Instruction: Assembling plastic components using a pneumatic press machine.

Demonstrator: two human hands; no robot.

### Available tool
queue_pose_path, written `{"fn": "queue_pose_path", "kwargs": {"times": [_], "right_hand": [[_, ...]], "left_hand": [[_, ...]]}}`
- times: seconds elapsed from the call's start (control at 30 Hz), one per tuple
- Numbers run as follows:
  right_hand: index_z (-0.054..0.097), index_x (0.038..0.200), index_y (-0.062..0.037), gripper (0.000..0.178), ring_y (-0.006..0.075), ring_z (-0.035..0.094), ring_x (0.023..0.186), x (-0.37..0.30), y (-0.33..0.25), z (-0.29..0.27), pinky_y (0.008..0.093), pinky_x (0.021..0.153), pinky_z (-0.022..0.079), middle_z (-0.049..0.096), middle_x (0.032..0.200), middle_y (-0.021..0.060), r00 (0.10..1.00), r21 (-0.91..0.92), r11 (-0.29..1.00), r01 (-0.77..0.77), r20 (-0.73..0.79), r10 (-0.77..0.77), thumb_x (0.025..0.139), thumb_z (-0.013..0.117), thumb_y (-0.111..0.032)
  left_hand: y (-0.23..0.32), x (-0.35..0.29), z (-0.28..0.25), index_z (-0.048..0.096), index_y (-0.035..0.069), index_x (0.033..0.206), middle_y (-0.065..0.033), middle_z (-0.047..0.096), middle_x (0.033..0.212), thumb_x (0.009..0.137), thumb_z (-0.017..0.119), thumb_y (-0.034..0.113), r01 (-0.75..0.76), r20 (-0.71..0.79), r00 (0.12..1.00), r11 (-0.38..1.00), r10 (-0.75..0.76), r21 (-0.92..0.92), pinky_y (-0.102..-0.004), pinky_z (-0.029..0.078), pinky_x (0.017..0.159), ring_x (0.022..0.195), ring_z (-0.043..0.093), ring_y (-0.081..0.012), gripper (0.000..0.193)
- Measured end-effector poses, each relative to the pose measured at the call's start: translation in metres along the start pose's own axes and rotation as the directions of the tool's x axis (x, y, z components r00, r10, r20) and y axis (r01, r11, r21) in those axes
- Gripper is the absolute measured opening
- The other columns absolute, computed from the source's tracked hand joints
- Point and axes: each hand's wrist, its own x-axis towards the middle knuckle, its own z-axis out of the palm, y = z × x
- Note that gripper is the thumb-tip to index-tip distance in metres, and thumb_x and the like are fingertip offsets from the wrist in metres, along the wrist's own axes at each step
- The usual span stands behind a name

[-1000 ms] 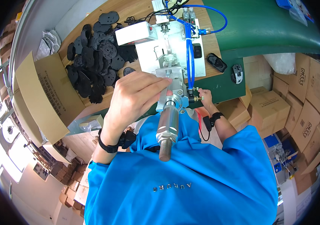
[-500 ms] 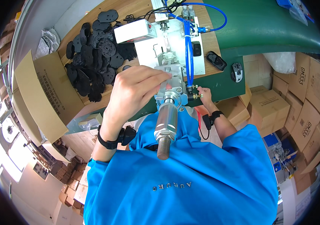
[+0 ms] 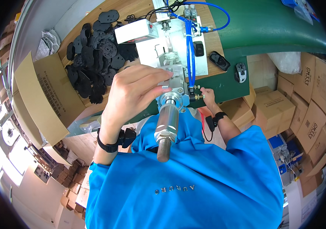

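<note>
Closest to the camera came the threaded rod (image 3: 164, 150), a ridged, dull steel stub, running into a smooth, shiny cylinder (image 3: 166, 124) above the creased blue cloth of the shirt (image 3: 186, 187). Behind that, the left hand (image 3: 132, 89) arched in from the side, fingers bent and thumb apart beneath them, tips at the silvery metal block (image 3: 177, 81); whether they pinched anything, one could not tell! Across the way, the right hand (image 3: 208, 97) curled just beside the brass knobs (image 3: 202, 96), its grip, if any, too small to make out. The machine stood between both hands, its flat white plate (image 3: 147, 55) reaching back over the wooden board (image 3: 214, 44), glossy blue tubes (image 3: 190, 53) looping above. Off to the left, flat, rounded black pieces (image 3: 107, 49) lay in a matt heap behind a stiff cardboard box (image 3: 42, 95)
</note>
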Motion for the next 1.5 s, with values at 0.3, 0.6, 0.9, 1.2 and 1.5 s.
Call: {"fn": "queue_pose_path", "kwargs": {"times": [0.3, 0.6, 0.9, 1.2, 1.5], "right_hand": [[0.061, 0.061, 0.0006, 0.043, 0.0109, 0.052, 0.057, -0.002, -0.008, 0.002, 0.0339, 0.058, 0.043, 0.054, 0.057, 0.0005, 1.000, -0.037, 0.999, 0.002, -0.024, -0.003, 0.092, 0.068, -0.029], [0.058, 0.060, -0.0034, 0.041, 0.0097, 0.046, 0.054, 0.007, 0.001, 0.003, 0.0341, 0.054, 0.037, 0.050, 0.056, -0.0023, 1.000, 0.054, 0.999, -0.002, 0.018, 0.001, 0.093, 0.067, -0.027], [0.068, 0.076, 0.0078, 0.042, 0.0240, 0.065, 0.070, 0.009, -0.006, 0.004, 0.0412, 0.074, 0.050, 0.068, 0.069, 0.0165, 1.000, -0.035, 0.999, -0.001, 0.006, 0.001, 0.089, 0.069, -0.033], [0.070, 0.084, 0.0095, 0.040, 0.0294, 0.069, 0.077, 0.004, -0.016, 0.005, 0.0420, 0.077, 0.052, 0.071, 0.077, 0.0229, 1.000, 0.017, 1.000, -0.008, 0.027, 0.007, 0.087, 0.068, -0.030], [0.064, 0.070, -0.0021, 0.033, 0.0160, 0.050, 0.050, 0.011, -0.013, 0.002, 0.0361, 0.046, 0.037, 0.056, 0.060, 0.0041, 0.996, 0.093, 0.995, 0.036, 0.081, -0.043, 0.090, 0.066, -0.027]], "left_hand": [[0.004, -0.009, 0.001, 0.077, 0.004, 0.101, -0.0078, 0.076, 0.096, 0.079, 0.082, 0.009, -0.078, -0.087, 0.993, 0.997, 0.079, 0.015, -0.0367, 0.054, 0.072, 0.083, 0.070, -0.0271, 0.024], [0.027, -0.021, 0.006, 0.076, 0.005, 0.089, -0.0068, 0.072, 0.080, 0.075, 0.086, 0.007, -0.091, -0.216, 0.968, 0.980, 0.129, 0.177, -0.0340, 0.054, 0.065, 0.072, 0.068, -0.0241, 0.018], [0.032, -0.031, 0.015, 0.077, 0.000, 0.100, -0.0099, 0.077, 0.093, 0.085, 0.080, 0.002, 0.076, -0.278, 0.959, 0.995, -0.053, 0.071, -0.0291, 0.056, 0.073, 0.080, 0.072, -0.0175, 0.016], [0.037, -0.034, 0.028, 0.074, 0.006, 0.120, -0.0107, 0.076, 0.102, 0.092, 0.075, 0.007, 0.235, -0.363, 0.894, 0.965, -0.262, -0.117, -0.0304, 0.056, 0.079, 0.083, 0.071, -0.0167, 0.028], [-0.088, -0.131, 0.083, 0.062, 0.000, 0.129, -0.0188, 0.073, 0.107, 0.104, 0.059, 0.017, 0.468, -0.160, 0.876, 0.882, -0.455, 0.050, -0.0372, 0.056, 0.082, 0.095, 0.072, -0.0293, 0.030]]}}
